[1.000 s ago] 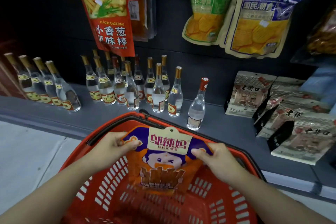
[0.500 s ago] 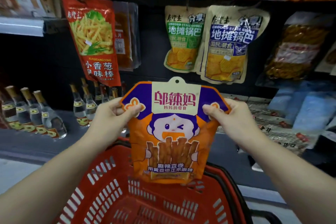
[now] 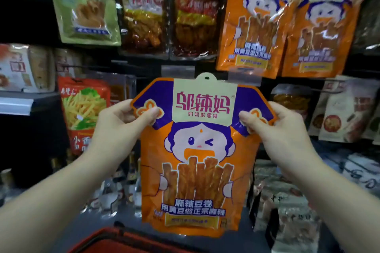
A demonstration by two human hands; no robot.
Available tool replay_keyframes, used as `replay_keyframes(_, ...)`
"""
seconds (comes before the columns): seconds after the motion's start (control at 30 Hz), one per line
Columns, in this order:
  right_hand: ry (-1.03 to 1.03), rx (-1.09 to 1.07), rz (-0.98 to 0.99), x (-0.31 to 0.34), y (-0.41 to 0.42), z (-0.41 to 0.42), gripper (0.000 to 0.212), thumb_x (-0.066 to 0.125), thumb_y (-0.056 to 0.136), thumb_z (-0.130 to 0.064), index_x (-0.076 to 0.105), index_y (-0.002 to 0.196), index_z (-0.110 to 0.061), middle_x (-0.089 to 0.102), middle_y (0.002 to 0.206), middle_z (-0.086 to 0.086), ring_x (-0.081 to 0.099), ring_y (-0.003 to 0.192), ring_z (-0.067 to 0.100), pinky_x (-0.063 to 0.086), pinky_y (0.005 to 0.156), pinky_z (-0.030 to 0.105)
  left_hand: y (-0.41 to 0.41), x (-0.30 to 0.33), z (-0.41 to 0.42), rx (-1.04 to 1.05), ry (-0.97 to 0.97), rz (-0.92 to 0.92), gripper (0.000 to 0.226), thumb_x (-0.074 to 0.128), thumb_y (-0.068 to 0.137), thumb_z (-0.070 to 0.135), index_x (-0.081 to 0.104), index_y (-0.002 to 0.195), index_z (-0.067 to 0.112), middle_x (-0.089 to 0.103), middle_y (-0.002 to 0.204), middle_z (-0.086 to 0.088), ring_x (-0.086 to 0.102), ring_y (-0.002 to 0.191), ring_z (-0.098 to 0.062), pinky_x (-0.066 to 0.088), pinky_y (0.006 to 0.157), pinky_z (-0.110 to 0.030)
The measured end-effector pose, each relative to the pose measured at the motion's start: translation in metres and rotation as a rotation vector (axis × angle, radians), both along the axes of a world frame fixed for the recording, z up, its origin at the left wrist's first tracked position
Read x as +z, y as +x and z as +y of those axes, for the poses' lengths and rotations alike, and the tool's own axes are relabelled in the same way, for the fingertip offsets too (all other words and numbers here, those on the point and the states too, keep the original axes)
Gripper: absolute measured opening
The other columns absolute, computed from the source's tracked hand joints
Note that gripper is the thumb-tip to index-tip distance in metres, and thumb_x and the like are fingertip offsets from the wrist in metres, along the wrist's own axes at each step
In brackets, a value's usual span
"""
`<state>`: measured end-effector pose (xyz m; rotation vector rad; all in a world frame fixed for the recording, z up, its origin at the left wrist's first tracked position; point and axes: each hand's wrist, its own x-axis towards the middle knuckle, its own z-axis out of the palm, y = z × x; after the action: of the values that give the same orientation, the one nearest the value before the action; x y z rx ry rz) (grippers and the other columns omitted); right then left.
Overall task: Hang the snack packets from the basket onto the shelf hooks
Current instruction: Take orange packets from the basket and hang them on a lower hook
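Note:
An orange and purple snack packet point(image 3: 197, 170) with a cartoon face hangs upright between my hands in front of the shelf. My left hand point(image 3: 121, 127) pinches its upper left corner and my right hand point(image 3: 275, 129) pinches its upper right corner. Its hang hole point(image 3: 206, 78) is at the top, just below a clear price tag holder point(image 3: 177, 72). Two matching orange packets point(image 3: 253, 26) point(image 3: 320, 33) hang on hooks at the upper right. The red basket's rim point(image 3: 115, 238) shows at the bottom edge.
Other hanging packets fill the upper row: a green one point(image 3: 86, 6) and clear red ones point(image 3: 144, 12). A red fries packet point(image 3: 84, 113) hangs at the left. Small bottles point(image 3: 107, 193) stand on the lower shelf, with flat packs point(image 3: 287, 201) at the right.
Both hands have lifted the orange packet out of the basket and up to the shelf's hook rows. The view has tilted upward, so the basket has dropped to the bottom edge.

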<state>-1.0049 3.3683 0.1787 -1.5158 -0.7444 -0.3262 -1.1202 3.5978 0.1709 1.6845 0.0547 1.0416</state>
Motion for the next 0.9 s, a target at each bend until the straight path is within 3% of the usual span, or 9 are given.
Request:
replay_keyframes(0.13,0.041,-0.046,-0.025,0.041,0.017,-0.021,0.016,0.071,0.081,-0.027,0.065,0.096,-0.025,0.074,0.087,-0.007,0.072,0.079,0.008,0.058,0.056,0.023,0.030,0.041,-0.013,0.021,0.064,-0.049,0.008,0.069,0.081,0.030,0.068,0.087,0.024,0.073,0.074,0.011,0.070,0.070,-0.003,0.051,0.048,-0.014)
replay_keyframes(0.23,0.083,-0.097,-0.025,0.085,0.028,-0.039,0.018,0.072,0.080,-0.027,0.065,0.097,-0.025,0.074,0.088,-0.007,0.072,0.080,0.008,0.057,0.058,0.025,0.054,0.088,-0.027,-0.013,0.089,-0.051,0.016,0.070,0.081,0.032,0.068,0.096,0.026,0.073,0.087,0.011,0.070,0.083,-0.003,0.058,0.061,-0.019)
replay_keyframes(0.4,0.113,-0.155,0.052,0.169,0.041,-0.073,0.015,0.071,0.082,-0.019,0.066,0.096,-0.020,0.075,0.082,-0.007,0.072,0.071,0.008,0.055,0.053,0.021,0.080,0.178,-0.060,-0.111,0.086,-0.033,0.015,0.070,0.082,0.025,0.060,0.093,0.029,0.069,0.086,0.013,0.067,0.079,0.008,0.051,0.052,-0.011)
replay_keyframes(0.6,0.015,-0.236,0.206,0.263,0.065,-0.099,0.010,0.072,0.083,-0.019,0.065,0.090,-0.019,0.075,0.079,-0.005,0.072,0.072,0.012,0.060,0.061,0.031,0.108,0.272,-0.084,-0.196,0.010,0.129,0.012,0.070,0.083,0.018,0.060,0.086,0.025,0.073,0.074,0.006,0.070,0.072,-0.002,0.052,0.049,-0.015)
replay_keyframes(0.77,-0.042,-0.285,0.286,0.313,0.087,-0.103,0.007,0.071,0.084,-0.022,0.064,0.087,-0.023,0.074,0.090,0.001,0.072,0.081,0.017,0.060,0.070,0.039,0.133,0.316,-0.092,-0.202,-0.041,0.226,0.012,0.063,0.088,0.025,0.062,0.092,0.014,0.072,0.094,0.000,0.070,0.088,-0.013,0.058,0.059,-0.022)
replay_keyframes(0.9,-0.063,-0.317,0.385,0.320,0.108,-0.104,0.009,0.071,0.084,-0.025,0.063,0.088,-0.022,0.073,0.092,0.002,0.072,0.082,0.019,0.060,0.071,0.043,0.153,0.326,-0.097,-0.192,-0.075,0.278,0.013,0.061,0.088,0.030,0.061,0.088,0.017,0.072,0.093,0.001,0.070,0.086,-0.012,0.059,0.061,-0.025)
